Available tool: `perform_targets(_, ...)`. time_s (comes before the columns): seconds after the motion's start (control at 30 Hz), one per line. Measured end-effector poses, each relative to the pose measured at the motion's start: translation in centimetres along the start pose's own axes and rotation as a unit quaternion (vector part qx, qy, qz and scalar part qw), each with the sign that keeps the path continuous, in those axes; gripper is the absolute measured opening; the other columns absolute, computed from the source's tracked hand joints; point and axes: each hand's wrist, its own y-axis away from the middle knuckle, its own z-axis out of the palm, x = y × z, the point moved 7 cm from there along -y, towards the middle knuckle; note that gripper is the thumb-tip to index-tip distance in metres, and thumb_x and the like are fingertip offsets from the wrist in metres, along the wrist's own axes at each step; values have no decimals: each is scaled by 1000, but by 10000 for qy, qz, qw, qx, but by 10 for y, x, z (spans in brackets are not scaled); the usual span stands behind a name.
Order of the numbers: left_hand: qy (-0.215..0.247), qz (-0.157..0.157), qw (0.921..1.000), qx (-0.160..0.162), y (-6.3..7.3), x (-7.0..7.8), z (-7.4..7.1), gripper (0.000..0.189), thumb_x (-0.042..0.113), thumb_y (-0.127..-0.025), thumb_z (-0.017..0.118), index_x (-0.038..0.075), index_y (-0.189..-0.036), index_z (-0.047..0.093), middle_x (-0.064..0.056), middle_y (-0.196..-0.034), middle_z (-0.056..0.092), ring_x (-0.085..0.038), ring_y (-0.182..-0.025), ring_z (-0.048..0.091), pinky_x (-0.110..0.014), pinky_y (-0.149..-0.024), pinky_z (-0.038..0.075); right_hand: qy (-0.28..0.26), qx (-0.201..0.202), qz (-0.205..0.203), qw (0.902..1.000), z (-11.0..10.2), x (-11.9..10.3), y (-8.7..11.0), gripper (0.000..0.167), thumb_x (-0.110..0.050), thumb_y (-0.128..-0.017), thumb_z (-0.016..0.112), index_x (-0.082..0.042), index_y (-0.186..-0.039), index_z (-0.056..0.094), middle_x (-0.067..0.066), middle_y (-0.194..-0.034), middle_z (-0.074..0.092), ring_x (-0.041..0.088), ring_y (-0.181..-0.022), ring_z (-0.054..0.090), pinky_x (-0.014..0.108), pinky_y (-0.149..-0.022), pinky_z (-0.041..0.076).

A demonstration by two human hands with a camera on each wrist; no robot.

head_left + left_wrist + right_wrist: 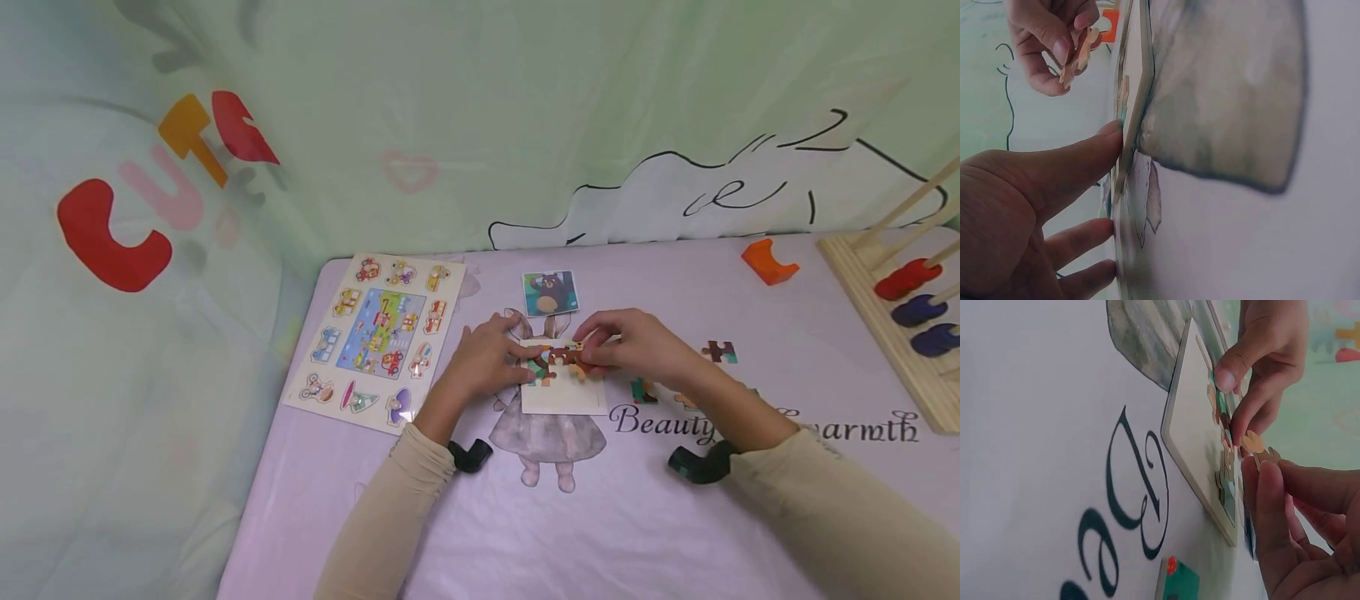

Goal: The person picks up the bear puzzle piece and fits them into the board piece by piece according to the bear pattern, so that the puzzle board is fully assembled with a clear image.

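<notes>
A pale wooden puzzle tray (564, 402) lies on the table, with several bear jigsaw pieces (540, 364) in its upper part. My left hand (487, 358) rests at the tray's left side, its thumb (1107, 134) and fingertips touching the tray and pieces. Above the tray, my right hand (633, 343) pinches a brown and tan jigsaw piece (1252, 442) between thumb and fingers. In the left wrist view that piece is held tilted, clear of the tray. A bear picture card (551, 293) lies just behind the tray.
Loose jigsaw pieces (720, 351) lie right of the tray, some partly hidden by my right forearm. A vehicle peg puzzle (307, 392) is at the left. An orange block (768, 262) and a wooden rack (862, 292) with coloured pieces stand at the right.
</notes>
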Motion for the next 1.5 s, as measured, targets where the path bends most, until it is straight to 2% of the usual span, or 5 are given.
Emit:
perform_targets(0.23,-55,35,10000,35,0,0,1,41,40,-88,79,36,-128,69,-3,-163,41,-31,-154,32,-69,-119,22,-264,-117,165,9994,10,2,-5,21,-13,-94,72,-5,-112,69,12,-96,65,23,-76,66,30,-70,59)
perform_targets(0.7,-51,19,10000,31,0,1,2,41,40,-88,79,35,-128,70,-3,-163,41,-32,-154,32,-69,-119,22,255,168,226,9993,15,1,-7,21,-18,-88,80,-8,-105,75,6,-83,68,22,-80,59,32,-69,46)
perform_targets(1.17,-25,85,10000,10,1,1,0,42,39,-88,79,35,-128,69,-3,-163,41,-29,-154,32,-70,-118,23,362,188,248,9989,23,0,-10,21,-20,-87,82,-5,-101,76,1,-79,73,14,-70,66,31,-71,48)
perform_targets(1.5,-58,84,9999,22,0,1,1,41,40,-88,79,35,-127,70,-1,-162,42,-25,-152,36,-69,-118,24,599,399,192,9972,23,-1,-11,21,-22,-86,82,-6,-98,78,-3,-77,74,12,-73,65,30,-70,46)
